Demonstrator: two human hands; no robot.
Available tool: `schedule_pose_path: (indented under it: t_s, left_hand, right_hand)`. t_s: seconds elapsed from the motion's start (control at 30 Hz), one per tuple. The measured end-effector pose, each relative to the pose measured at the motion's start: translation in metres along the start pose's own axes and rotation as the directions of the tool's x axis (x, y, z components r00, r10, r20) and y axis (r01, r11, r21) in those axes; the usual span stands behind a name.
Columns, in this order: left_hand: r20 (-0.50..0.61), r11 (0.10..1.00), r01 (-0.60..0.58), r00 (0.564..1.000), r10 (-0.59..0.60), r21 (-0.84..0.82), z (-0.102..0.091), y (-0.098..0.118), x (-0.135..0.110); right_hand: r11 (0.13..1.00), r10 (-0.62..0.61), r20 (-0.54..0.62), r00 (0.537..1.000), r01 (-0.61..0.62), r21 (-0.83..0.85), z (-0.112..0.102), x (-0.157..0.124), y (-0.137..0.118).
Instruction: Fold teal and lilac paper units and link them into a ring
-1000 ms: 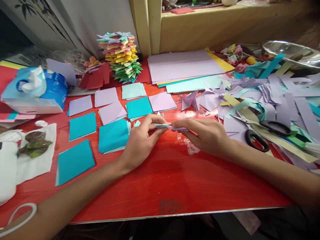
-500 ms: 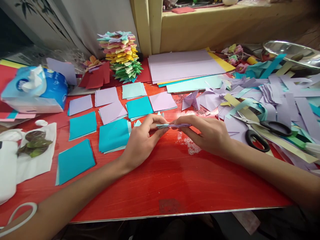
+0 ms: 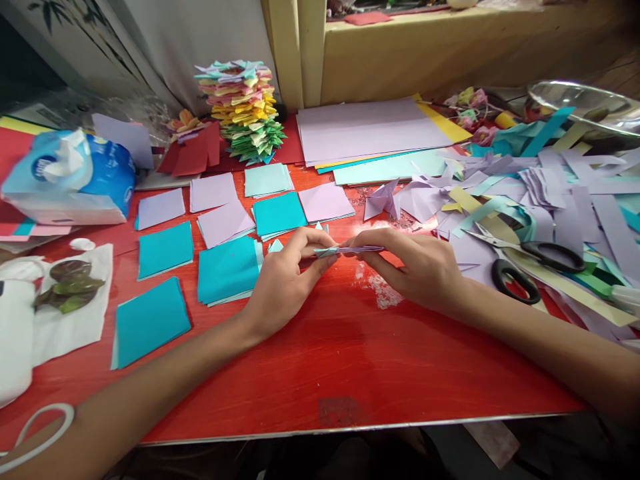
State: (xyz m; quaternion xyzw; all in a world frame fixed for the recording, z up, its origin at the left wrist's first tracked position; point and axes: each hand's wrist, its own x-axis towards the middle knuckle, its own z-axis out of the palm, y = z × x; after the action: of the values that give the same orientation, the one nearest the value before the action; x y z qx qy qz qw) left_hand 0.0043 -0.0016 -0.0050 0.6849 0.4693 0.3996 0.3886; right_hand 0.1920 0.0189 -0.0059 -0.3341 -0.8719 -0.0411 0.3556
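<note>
On the red table [image 3: 350, 360], the tiered paper tower [image 3: 245, 113] is what catches my eye: folded pieces ring upon ring, green low down, then yellow and pink, with lilac and pale blue at the top. The person sits facing it. Nearer to the person than the tower, and a little to its right, is a small folded paper piece [image 3: 356, 250], held thin and edge-on, lilac with a pale blue end.

The left hand [image 3: 285, 280] pinches the blue end between thumb and forefinger. The right hand [image 3: 423, 267] has the lilac end gripped the same way, forefinger along the far side and thumb on the near side; I cannot tell how its other fingers are set.

Just in front of the tower lie small stacks of squares, among them a pale blue stack [image 3: 267, 180], a bright teal stack [image 3: 280, 215] and a lilac stack [image 3: 327, 202]. Large lilac sheets [image 3: 370, 130] lie just to the tower's right. Well to its right I see a heap of cut strips [image 3: 565, 180], black-handled scissors [image 3: 525, 257] and a shiny metal bowl [image 3: 605, 103]. A blue tissue pack [image 3: 105, 177] rests to the tower's left.
</note>
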Motion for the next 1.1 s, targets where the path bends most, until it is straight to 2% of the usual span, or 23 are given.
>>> schedule_pose_path:
  t_s: [0.23, 0.67, 0.8, 0.93, 1.1]
  left_hand:
    - [0.003, 1.000, 0.001, 1.000, -0.001, 0.004, 0.000, 0.001, 0.000]
    - [0.037, 1.000, 0.008, 0.999, -0.009, 0.029, 0.000, 0.000, 0.000]
    - [0.051, 0.999, 0.031, 0.998, -0.032, 0.016, 0.000, -0.001, 0.000]
    - [0.071, 0.997, 0.068, 0.995, -0.065, -0.048, -0.001, -0.001, 0.001]
    - [0.131, 0.988, 0.090, 0.989, -0.074, -0.123, -0.002, -0.001, 0.002]
  right_hand:
    - [0.998, 0.055, 0.041, 0.998, -0.057, 0.032, 0.000, -0.001, 0.000]
    - [0.999, 0.007, 0.049, 0.999, -0.009, 0.053, 0.000, 0.001, 0.001]
    - [0.993, 0.018, 0.130, 0.991, -0.033, 0.117, -0.002, 0.005, 0.004]
    - [0.982, 0.030, 0.264, 0.964, -0.078, 0.171, -0.004, 0.011, 0.007]
    - [0.922, 0.149, 0.367, 0.918, -0.264, 0.285, -0.005, 0.014, 0.008]
